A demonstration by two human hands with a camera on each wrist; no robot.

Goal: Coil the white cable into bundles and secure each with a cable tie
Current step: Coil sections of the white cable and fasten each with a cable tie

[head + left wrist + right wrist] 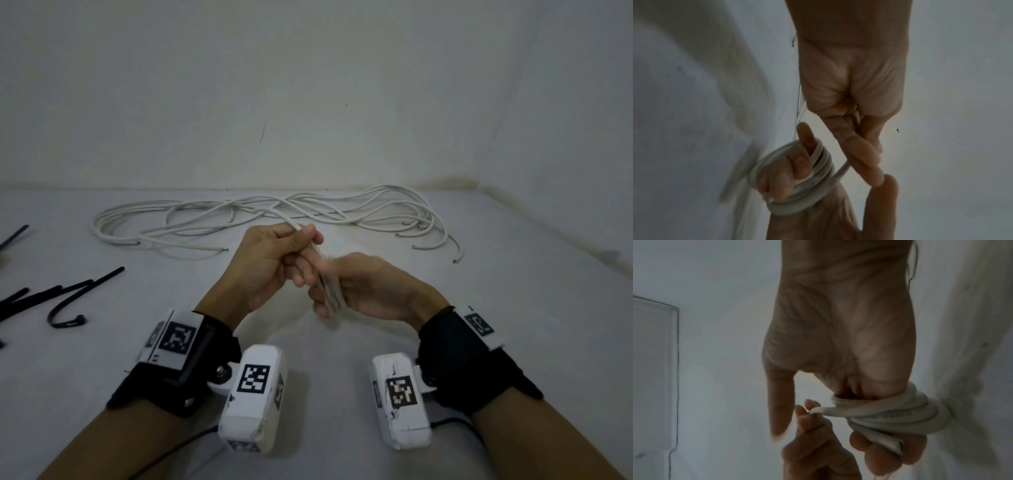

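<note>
- Plainly the white cable (294,224) was a light, springy thing: several turns sat wound round the fingers (789,170) of the right hand (370,291), a small tight coil (890,415) that kept its round shape only because those fingers were curled through it.
- Just beside it, up and to its left, the left hand (270,263) had thumb and fingertips pinched together on the strand that fed the coil.
- I judged the jacket smooth and a little stiff, so the turns would likely spring open if the right hand slackened; the safest hold looked to be across all the turns at once, where they crossed the fingers.
- Beyond both hands, well apart toward the wall, the rest of the cable lay on the desk (325,349) in a loose heap (267,219), with several cut ends showing; whether it was one length or many I could not tell.
- That heap seemed the main nuisance: a strand drawn toward the hands could snag on its crossed loops.
- Black cable ties (68,301) lay well out past the left hand, none yet taken up, so one hand would have to let go to fetch one.
- Nothing lay between the hands and the ties.
</note>
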